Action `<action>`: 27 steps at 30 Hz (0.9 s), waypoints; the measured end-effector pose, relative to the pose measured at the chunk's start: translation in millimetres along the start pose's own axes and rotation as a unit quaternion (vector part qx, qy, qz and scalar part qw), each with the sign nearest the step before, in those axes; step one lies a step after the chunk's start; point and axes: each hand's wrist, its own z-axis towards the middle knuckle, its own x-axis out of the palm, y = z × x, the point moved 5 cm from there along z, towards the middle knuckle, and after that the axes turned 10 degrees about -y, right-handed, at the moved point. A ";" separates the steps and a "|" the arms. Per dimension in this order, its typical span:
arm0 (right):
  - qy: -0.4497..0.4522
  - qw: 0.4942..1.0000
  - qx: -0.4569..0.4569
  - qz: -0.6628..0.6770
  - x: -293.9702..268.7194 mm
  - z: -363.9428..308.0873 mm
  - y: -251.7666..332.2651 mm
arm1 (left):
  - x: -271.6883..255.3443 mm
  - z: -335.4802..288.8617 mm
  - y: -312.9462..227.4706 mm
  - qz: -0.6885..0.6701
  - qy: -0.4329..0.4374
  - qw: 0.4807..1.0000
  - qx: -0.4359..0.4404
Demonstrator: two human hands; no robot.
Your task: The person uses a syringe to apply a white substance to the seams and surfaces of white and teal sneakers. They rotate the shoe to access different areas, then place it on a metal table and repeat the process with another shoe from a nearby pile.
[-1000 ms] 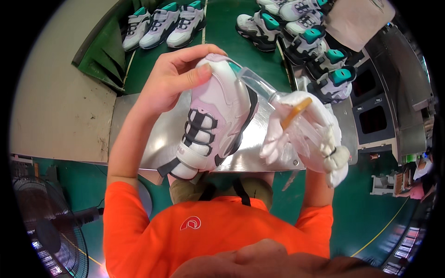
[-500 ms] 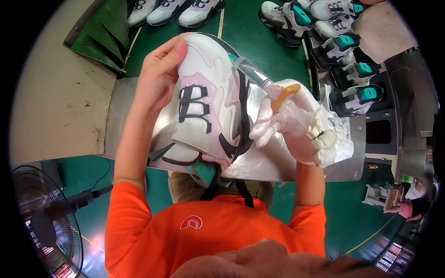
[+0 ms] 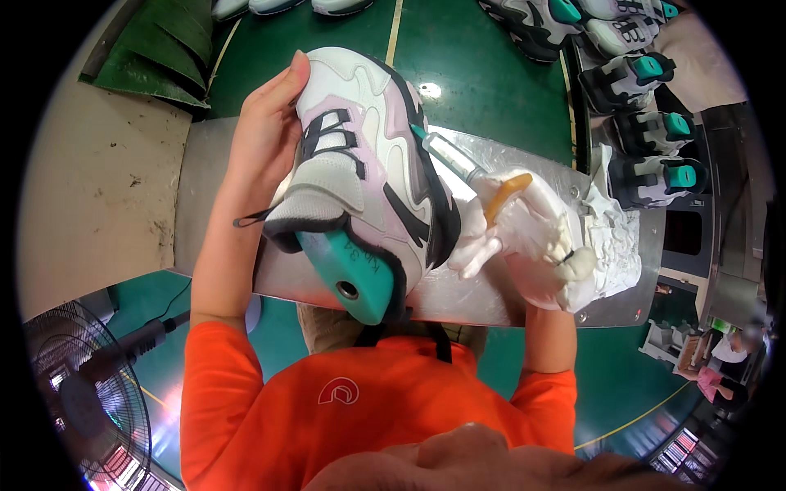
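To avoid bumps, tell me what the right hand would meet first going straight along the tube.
Probably the shoe: the clear tube in the right hand points at its side, though depth is unclear and they may touch.

The left hand (image 3: 264,123) reaches behind the shoe (image 3: 385,139), which hides most of its fingers (image 3: 291,79); the shoe's underside is out of sight too. Whether the tip of the clear tube (image 3: 453,155) touches the shoe is too small to tell, and the gloved right hand (image 3: 524,233) covers its rear end. The upper edge cuts off three pale shoes (image 3: 340,6); the dark rim trims the fan (image 3: 90,401). A distant person (image 3: 729,349) is blurred.
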 end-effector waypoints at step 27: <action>0.074 0.992 -0.088 0.054 -41.1 -42.2 -12.3 | -4.1 2.2 10.0 -0.058 -0.032 0.997 -0.027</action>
